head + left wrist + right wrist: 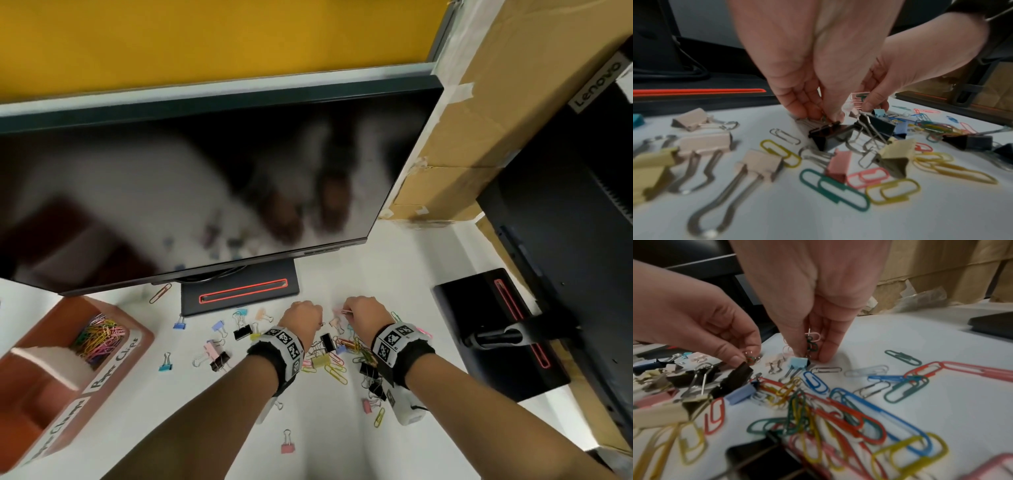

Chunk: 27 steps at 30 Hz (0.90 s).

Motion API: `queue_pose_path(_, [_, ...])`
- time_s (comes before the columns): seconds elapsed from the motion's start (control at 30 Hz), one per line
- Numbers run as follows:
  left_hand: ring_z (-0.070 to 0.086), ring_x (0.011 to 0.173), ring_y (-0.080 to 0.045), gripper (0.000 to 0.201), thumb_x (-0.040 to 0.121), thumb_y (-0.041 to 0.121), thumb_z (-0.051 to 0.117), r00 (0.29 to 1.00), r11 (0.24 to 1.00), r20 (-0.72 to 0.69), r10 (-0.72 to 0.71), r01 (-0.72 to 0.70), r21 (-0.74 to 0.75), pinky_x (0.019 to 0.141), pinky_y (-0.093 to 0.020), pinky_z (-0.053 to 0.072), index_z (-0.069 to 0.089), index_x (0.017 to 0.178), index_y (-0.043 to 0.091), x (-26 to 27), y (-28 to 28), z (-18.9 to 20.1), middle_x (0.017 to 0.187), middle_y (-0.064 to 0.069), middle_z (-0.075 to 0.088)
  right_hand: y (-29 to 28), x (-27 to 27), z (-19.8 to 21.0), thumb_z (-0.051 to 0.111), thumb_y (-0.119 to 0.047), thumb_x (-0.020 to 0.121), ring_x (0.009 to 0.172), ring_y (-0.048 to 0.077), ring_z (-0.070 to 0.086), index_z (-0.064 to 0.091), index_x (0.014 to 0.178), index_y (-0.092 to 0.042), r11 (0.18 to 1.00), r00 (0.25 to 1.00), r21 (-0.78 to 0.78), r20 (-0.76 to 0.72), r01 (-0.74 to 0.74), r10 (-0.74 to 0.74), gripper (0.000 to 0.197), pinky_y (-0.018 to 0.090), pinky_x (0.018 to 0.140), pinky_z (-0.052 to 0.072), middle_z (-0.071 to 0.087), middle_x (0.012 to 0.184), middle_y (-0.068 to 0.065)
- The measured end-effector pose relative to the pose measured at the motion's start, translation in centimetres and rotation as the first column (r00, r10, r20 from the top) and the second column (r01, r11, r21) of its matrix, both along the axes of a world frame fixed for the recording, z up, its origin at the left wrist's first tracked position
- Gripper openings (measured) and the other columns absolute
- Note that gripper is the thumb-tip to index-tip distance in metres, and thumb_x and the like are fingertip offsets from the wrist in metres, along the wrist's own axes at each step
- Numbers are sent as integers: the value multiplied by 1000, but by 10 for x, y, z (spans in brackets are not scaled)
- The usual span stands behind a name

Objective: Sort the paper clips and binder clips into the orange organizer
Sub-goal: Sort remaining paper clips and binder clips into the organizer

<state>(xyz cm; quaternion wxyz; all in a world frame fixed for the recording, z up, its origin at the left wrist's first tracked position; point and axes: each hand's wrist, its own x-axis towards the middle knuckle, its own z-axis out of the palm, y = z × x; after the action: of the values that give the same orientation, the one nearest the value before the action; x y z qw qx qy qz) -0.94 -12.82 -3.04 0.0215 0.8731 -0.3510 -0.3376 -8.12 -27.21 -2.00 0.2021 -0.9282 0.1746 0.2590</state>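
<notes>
Over the white desk (212,404), both hands pointed fingers-down into the scattered clips. Left hand (301,320) pinched small paper clips (750,359) above a black binder clip (829,135); right hand (364,313) pinched pink and green paper clips (811,341). Farther left, the orange organizer (137,329) held colored paper clips beside the monitor base (239,291).

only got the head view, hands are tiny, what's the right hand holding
Observer: The right hand pinches a few paper clips, pink and dark green, fingertips at the desk beside a light blue binder clip.
Operator: and the left
Observer: The left hand also holds small clips; its fingertips are down at a black binder clip.
Operator: any silver clips near it
Observer: Yes, a silver paper clip lies flat just left of that black one.
</notes>
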Motion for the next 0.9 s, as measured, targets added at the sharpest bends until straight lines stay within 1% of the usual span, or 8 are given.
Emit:
queue_pose_path(0.13, [56,106,-25,19,88,12,57,983,966,-52,177,-184,-183,88,-32,48,61,107,12,-2,23,12,112,-8,59,6,1,7,50,-6,88,99,29,61,59,108,-10,1000,1000,25,22,-13,13,23,38,86,52,64,110,12])
queue_pose_path(0.27, [60,92,-24,12,86,16,61,903,809,-66,424,-410,-420,80,-26,43,66,95,10,0,81,49,98,-9,64,45,20,33,49,-14,91,98,31,60,64,104,-9,992,985,114,168,-48,29,20,37,85,50,67,105,14])
queue_pose_path(0.37, [60,82,-23,9,83,15,65,807,678,-58,588,-530,-510,75,-27,44,67,91,10,3,145,77,90,-7,65,101,46,52,51,-20,91,95,31,61,65,100,-15,972,953,171,281,-164,112,18,36,83,49,68,101,12])
queue_pose_path(0.43, [58,77,-17,8,83,15,65,739,630,-15,673,-584,-512,70,-22,41,67,90,11,9,195,92,87,-3,65,146,66,63,52,-20,90,94,29,62,65,98,-18,944,929,224,333,-242,159,16,36,83,49,69,98,10])
queue_pose_path(0.6, [63,80,-18,9,81,18,69,518,477,61,853,-727,-494,76,-22,45,66,88,13,39,302,111,87,-4,71,262,115,90,52,-16,88,97,32,60,65,98,-10,859,847,269,446,-436,290,17,39,88,48,65,101,16])
queue_pose_path(0.67, [62,82,-17,10,82,20,68,490,477,89,867,-767,-429,74,-20,42,65,90,14,55,324,111,91,-5,71,301,132,92,51,-13,88,99,34,59,64,102,-10,846,829,257,458,-468,320,19,42,89,49,63,104,16])
queue_pose_path(0.73, [63,89,-19,14,84,22,65,509,513,115,853,-776,-368,75,-20,39,65,94,12,69,334,108,98,-7,71,330,145,90,49,-10,87,99,35,59,61,106,-10,855,836,225,428,-468,345,22,42,88,50,61,106,16])
queue_pose_path(0.9, [60,107,-25,26,94,15,47,572,578,130,810,-741,-342,97,-32,43,62,115,12,83,330,111,117,-10,65,347,151,85,54,-15,89,112,33,55,49,128,-14,877,881,275,385,-393,274,39,40,98,46,57,123,15])
